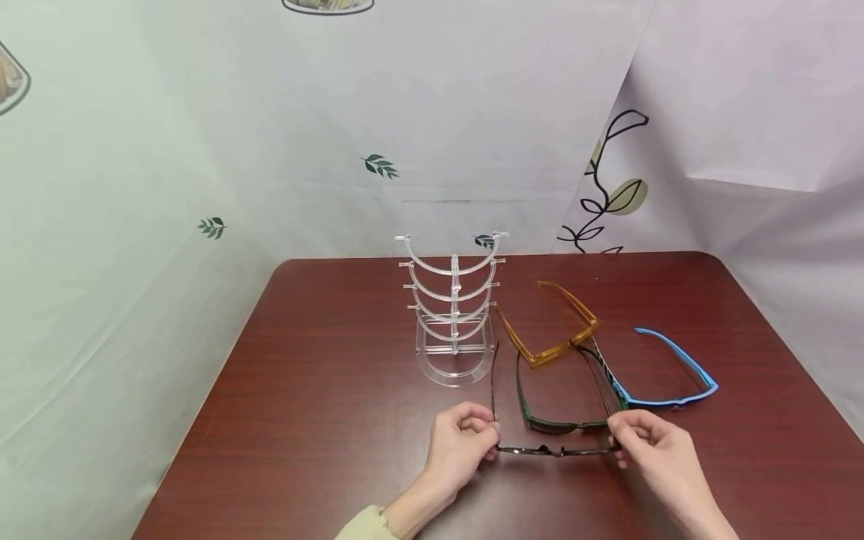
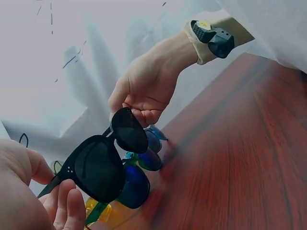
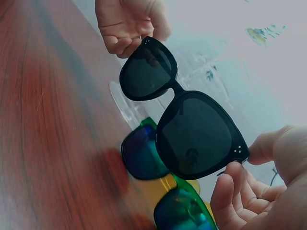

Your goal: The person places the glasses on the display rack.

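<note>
Both hands hold a pair of black sunglasses [image 1: 560,451] by its two hinge corners, with the temples pointing away from the person. My left hand [image 1: 460,444] pinches the left corner; my right hand [image 1: 658,454] pinches the right one. In the right wrist view the dark lenses of the sunglasses [image 3: 196,136] face the camera. Just beyond them on the table lie green-framed sunglasses [image 1: 555,427] with blue-green mirrored lenses [image 3: 180,211]. Past those rest amber-yellow glasses [image 1: 553,352], and a blue-framed pair [image 1: 675,401] lies to the right.
A clear tiered eyewear rack [image 1: 455,322] with several curved arms stands toward the back of the reddish-brown table [image 1: 304,390], left of the glasses. Pale printed sheeting [image 1: 472,112] hangs behind and beside the table.
</note>
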`<state>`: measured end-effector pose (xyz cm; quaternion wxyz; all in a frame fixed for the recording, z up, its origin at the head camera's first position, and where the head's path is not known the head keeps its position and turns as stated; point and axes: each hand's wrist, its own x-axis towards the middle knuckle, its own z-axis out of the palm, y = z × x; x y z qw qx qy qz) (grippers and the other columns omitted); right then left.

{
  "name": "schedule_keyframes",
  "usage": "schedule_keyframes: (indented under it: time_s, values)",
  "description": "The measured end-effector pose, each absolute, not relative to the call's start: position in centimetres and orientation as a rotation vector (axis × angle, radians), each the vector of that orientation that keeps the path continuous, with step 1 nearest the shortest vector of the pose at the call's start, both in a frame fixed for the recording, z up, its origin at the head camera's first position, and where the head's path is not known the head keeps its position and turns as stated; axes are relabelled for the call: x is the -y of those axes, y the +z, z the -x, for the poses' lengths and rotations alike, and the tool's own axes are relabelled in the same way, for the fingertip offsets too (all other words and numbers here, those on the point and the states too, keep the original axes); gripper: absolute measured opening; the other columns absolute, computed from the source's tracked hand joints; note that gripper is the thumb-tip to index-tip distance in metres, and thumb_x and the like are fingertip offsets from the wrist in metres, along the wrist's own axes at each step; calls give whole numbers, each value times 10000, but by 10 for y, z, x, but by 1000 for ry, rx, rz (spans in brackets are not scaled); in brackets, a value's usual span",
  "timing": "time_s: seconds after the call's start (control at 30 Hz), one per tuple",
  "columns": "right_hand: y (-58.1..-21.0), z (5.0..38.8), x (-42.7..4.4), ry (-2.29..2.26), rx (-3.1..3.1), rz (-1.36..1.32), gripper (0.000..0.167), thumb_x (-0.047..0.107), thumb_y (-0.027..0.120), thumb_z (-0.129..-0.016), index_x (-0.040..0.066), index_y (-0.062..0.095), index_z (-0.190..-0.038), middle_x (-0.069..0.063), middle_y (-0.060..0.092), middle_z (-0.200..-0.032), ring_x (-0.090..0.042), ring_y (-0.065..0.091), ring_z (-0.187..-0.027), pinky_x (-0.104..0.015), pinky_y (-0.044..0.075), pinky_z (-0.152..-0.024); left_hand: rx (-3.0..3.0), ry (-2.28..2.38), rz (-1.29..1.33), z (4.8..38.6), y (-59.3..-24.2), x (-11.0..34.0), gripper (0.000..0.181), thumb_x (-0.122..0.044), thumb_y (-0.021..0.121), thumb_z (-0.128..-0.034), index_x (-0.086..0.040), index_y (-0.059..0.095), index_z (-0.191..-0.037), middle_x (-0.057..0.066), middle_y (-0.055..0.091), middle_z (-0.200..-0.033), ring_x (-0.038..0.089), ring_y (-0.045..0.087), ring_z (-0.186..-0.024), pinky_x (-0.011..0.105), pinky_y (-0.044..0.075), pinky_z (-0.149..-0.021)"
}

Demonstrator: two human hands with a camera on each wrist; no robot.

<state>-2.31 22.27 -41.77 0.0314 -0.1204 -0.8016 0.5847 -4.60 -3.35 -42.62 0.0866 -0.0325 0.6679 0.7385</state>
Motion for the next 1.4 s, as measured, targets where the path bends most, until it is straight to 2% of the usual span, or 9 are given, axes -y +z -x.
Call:
schedule_keyframes:
  time_s: [0.37, 0.73, 1.0, 1.4]
  values:
    - [-411, 30, -204, 1827, 2517, 311, 162, 68, 636, -978, -91, 659, -999, -75, 642, -726, -184, 608, -561, -284, 549, -510, -2009, 2219, 138, 42, -418, 55, 150, 96, 651, -786, 67, 641, -933, 24, 624, -664, 120, 562, -510, 182, 503, -489]
    - [-406, 41, -184, 1899, 2505, 253, 157, 43, 635, -964, -112, 641, -983, -75, 631, -698, -174, 601, -555, -284, 542, -494, -2002, 2245, 147, 42, -414, 75, 137, 98, 647, -826, 102, 623, -961, 34, 619, -682, 113, 568, -528, 200, 521, -514]
    - [-406, 47, -170, 1966, 2487, 192, 125, 9, 626, -957, -116, 627, -951, -70, 622, -681, -162, 579, -545, -280, 532, -478, -2026, 2248, 182, 43, -413, 88, 127, 97, 637, -821, 93, 614, -946, 28, 606, -674, 105, 560, -533, 197, 516, -514]
    - [-401, 62, -159, 1998, 2581, 187, 158, 34, 622, -965, -120, 615, -1000, -89, 613, -711, -173, 581, -597, -284, 543, -515, -2043, 2257, 200, 48, -412, 102, 142, 105, 631, -820, 104, 604, -959, 35, 608, -680, 104, 560, -552, 196, 510, -518]
